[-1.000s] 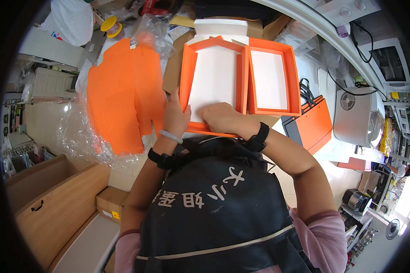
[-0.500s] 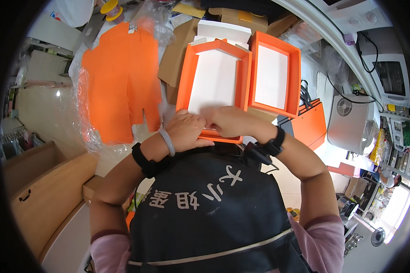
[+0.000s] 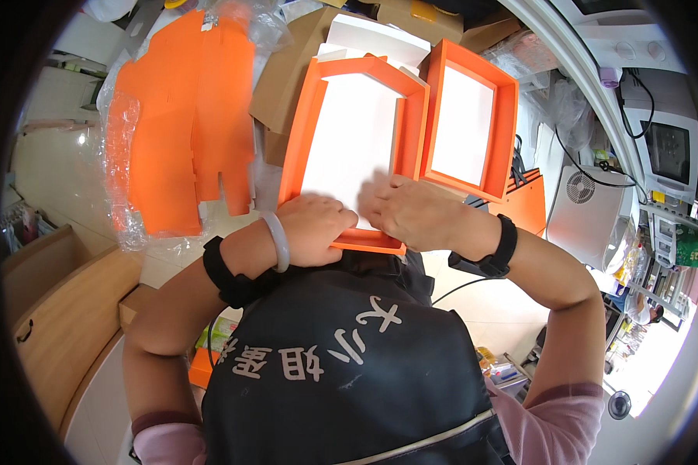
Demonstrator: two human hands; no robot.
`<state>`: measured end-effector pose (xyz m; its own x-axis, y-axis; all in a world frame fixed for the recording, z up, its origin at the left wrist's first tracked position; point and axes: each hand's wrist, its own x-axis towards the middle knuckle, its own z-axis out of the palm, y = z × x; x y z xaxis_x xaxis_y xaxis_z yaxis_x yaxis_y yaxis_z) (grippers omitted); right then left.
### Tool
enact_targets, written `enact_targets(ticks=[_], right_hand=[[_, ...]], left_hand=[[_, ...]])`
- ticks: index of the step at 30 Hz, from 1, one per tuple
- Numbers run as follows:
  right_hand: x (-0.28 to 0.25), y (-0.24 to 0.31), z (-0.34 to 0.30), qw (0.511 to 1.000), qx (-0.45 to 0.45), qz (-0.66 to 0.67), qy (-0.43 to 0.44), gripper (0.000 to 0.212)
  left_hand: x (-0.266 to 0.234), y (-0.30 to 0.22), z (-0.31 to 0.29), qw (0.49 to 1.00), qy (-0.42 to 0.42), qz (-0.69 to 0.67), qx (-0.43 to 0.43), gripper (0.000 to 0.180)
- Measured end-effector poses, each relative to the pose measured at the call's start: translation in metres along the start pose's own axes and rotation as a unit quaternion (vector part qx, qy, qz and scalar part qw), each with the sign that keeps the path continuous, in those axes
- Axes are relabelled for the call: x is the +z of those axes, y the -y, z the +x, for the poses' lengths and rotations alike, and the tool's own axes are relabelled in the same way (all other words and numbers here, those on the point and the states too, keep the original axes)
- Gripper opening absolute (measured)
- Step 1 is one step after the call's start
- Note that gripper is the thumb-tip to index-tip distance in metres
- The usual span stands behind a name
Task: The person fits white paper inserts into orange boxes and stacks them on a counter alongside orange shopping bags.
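An open orange cardboard box [image 3: 291,155] with a white inside lies in front of me, its far corners angled and not squared. My left hand [image 3: 314,230] is closed over its near left corner, the thumb below the near wall. Around the near right corner my right hand [image 3: 423,213] is curled, its fingers reaching inside over the white bottom. Some fingertips of both hands are hidden. Just right of this box stands a second orange box [image 3: 502,155], its four walls upright and its inside white.
Flat orange cardboard sheets [image 3: 182,132] lie on clear plastic wrap to the left. Behind the boxes are a white folded carton [image 3: 376,37] and brown cardboard [image 3: 287,85]. An orange bag [image 3: 526,203] with dark handles sits right, before a grey vented appliance [image 3: 585,205].
My hands have moved apart along the near edge, the right one shifting to the right. The box's near end has slid slightly left and nearer to me, while the whole view has also shifted.
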<state>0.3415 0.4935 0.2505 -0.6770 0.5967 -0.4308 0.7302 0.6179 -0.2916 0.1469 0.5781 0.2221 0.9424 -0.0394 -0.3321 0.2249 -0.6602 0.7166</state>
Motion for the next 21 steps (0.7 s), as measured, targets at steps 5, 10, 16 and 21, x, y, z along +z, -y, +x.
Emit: enact_targets(ticks=[5, 10, 16, 21], right_hand=[[0.007, -0.005, -0.011, 0.983, -0.074, -0.012, -0.165, 0.011], [0.018, -0.005, -0.023, 0.977, -0.066, -0.047, -0.195, 0.010], [0.026, -0.008, -0.023, 0.971, -0.048, -0.051, -0.229, 0.013], [0.024, -0.008, -0.022, 0.976, -0.050, -0.045, -0.205, 0.013]], left_hand=[[0.009, 0.010, 0.012, 0.997, 0.046, -0.069, 0.007, 0.039], [0.000, 0.004, 0.014, 0.984, 0.020, -0.173, 0.033, 0.037], [0.004, -0.007, 0.022, 0.975, 0.014, -0.222, -0.018, 0.035], [0.018, -0.008, 0.020, 0.981, -0.044, -0.188, 0.011, 0.033]])
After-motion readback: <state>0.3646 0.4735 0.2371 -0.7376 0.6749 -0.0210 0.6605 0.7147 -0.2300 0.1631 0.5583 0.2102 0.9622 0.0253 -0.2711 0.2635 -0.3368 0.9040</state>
